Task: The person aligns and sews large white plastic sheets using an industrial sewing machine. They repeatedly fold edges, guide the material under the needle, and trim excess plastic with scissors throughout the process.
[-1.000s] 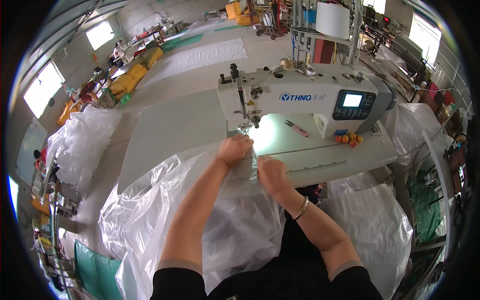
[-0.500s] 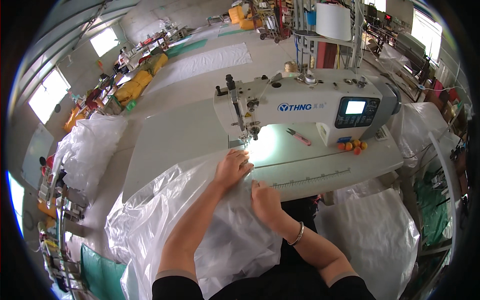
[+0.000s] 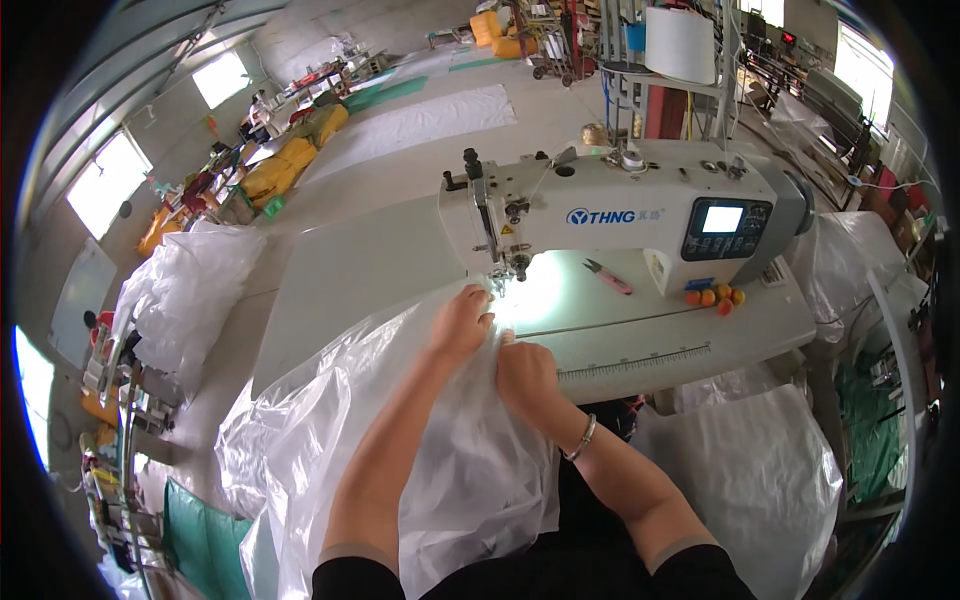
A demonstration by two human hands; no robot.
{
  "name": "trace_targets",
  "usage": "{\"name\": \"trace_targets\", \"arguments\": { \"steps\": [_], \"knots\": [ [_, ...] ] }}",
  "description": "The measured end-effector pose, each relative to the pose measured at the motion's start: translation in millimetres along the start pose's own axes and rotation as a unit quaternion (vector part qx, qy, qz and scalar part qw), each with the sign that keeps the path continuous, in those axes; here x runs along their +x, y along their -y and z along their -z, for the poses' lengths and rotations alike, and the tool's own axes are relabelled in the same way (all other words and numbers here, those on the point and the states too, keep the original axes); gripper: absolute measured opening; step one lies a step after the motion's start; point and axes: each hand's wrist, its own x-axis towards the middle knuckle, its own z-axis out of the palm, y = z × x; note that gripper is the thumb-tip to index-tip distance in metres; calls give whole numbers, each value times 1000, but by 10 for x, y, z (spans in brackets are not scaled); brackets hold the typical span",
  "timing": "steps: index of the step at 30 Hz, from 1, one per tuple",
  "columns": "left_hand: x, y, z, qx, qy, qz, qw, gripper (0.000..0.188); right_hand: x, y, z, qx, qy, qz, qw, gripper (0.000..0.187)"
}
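Translucent white plastic sheeting (image 3: 335, 390) spreads over the left side of a sewing machine table (image 3: 350, 260) and hangs over its front edge. My left hand (image 3: 462, 322) rests on the sheeting just in front of the needle area, its fingers laid forward and its thumb apart. Nearer to me, my right hand (image 3: 527, 372) is closed on the sheeting's right edge, the index finger side toward the needle. The white sewing machine (image 3: 600, 200) has a lit screen and a bright lamp glowing by the presser foot (image 3: 500, 286). My fingertips partly hide the sheeting's edge there.
Small scissors-like snips (image 3: 608, 277) with pink handles lie under the machine arm. Several orange-yellow fruits (image 3: 716, 296) sit by its base. A white thread cone (image 3: 680, 45) stands behind. More plastic sheeting (image 3: 740, 480) hangs at the right, and a plastic heap (image 3: 195, 300) lies left.
Both hands have moved forward along the sheeting, closer to the needle, and the sheeting has shifted with them. The whole view has shifted slightly.
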Motion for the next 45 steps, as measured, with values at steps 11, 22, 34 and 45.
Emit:
{"name": "trace_targets", "arguments": {
  "steps": [11, 22, 34, 45],
  "knots": [
    [-2267, -1270, -20, 81, 33, -8, 996, 49, 463, -223, -321, 112, -123, 20, 986, 10],
    [-4157, -776, 264, 83, 24, 190, 978, 56, -1105, -425, -214, 470, -182, -12, 864, 31],
    [-3417, -1343, -106, 63, -68, 129, 987, 40, -2376, 171, -479, 455, 151, -9, 878, 26],
    [-3603, -1475, 49, -149, 15, 284, 947, 19, -2785, -104, -101, 593, 155, -28, 789, 14]
  ]
}}
